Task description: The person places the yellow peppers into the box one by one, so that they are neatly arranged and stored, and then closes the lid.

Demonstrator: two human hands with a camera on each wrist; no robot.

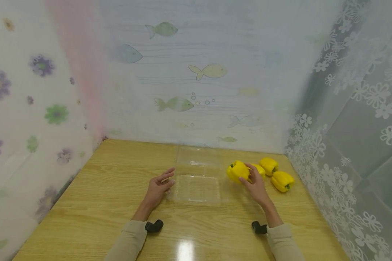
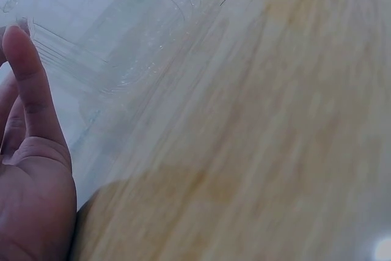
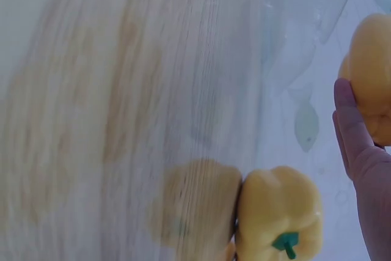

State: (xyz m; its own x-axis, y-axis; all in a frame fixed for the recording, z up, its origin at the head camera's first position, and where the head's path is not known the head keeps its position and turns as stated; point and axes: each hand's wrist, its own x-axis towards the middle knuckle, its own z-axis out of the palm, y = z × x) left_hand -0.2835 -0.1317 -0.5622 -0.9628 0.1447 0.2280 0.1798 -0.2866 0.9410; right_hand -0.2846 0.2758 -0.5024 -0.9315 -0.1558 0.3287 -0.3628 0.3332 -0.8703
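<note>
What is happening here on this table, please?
A person sits at a wooden table. The right hand grips one yellow bell pepper, just right of an open clear plastic clamshell box that has nothing in it. The left hand, fingers relaxed, rests at the box's left edge. Three more yellow peppers lie to the right, near a lace curtain.

Head cam looks down over table (image 1: 101,203); wrist cams close, low, share its wood top.
</note>
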